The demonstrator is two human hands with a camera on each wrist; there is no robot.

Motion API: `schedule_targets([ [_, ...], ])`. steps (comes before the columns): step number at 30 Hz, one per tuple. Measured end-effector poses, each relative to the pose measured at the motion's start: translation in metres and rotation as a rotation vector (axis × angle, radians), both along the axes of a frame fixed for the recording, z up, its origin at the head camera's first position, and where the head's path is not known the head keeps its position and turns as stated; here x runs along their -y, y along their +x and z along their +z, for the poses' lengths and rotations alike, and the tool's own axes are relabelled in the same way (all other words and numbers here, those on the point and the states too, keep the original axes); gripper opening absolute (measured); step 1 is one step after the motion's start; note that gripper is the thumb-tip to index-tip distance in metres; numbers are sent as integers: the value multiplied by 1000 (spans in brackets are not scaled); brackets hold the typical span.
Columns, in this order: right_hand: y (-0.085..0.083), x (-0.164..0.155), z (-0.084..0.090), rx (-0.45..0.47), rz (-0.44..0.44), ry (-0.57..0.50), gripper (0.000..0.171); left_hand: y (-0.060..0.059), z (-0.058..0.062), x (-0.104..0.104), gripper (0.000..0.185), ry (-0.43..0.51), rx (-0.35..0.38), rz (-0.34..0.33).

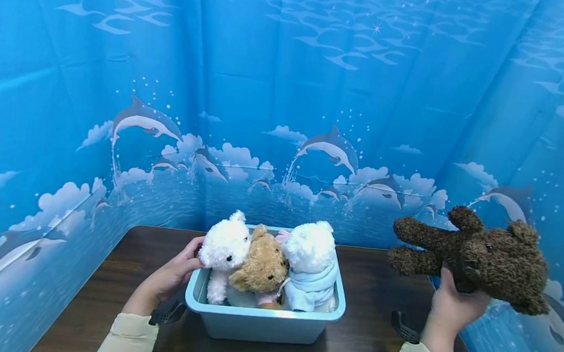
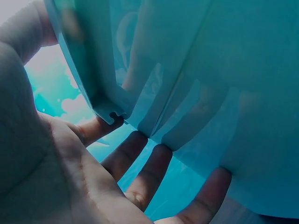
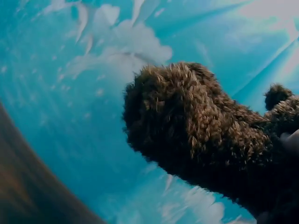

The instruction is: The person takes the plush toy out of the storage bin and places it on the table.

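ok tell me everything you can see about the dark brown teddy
The dark brown teddy is a shaggy, curly-piled plush with rounded ears and stubby limbs. It is held in the air on its side, limbs pointing left, head to the right, off to the right of the blue bin and above the table's edge. The right hand grips its body from below. Nothing else touches it. Its face is hard to make out.

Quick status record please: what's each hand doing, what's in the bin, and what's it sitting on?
left hand: steadies the left wall of the light blue bin, fingers straight
right hand: grips the dark brown plush bear, held up right of the bin
in bin: white plush, tan bear, white plush in blue hoodie
surface: dark wooden table
backdrop: blue dolphin curtain
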State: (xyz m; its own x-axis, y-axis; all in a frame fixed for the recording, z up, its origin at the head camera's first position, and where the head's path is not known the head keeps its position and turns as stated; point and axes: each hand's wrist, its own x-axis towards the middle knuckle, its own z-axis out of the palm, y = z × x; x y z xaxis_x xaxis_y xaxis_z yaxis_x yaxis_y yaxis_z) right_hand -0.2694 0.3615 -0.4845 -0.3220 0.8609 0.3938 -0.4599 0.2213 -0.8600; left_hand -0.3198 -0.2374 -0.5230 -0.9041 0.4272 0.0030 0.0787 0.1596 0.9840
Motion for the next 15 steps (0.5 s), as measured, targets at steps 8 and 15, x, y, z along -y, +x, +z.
schedule_targets([
  [8, -10, -2, -33, -100, 111, -72, 99, 2, 0, 1, 76, 0, 5, -3],
  [15, -20, -9, -65, 33, 142, -94, 78, 0, -1, 1, 75, 0, 4, -12],
])
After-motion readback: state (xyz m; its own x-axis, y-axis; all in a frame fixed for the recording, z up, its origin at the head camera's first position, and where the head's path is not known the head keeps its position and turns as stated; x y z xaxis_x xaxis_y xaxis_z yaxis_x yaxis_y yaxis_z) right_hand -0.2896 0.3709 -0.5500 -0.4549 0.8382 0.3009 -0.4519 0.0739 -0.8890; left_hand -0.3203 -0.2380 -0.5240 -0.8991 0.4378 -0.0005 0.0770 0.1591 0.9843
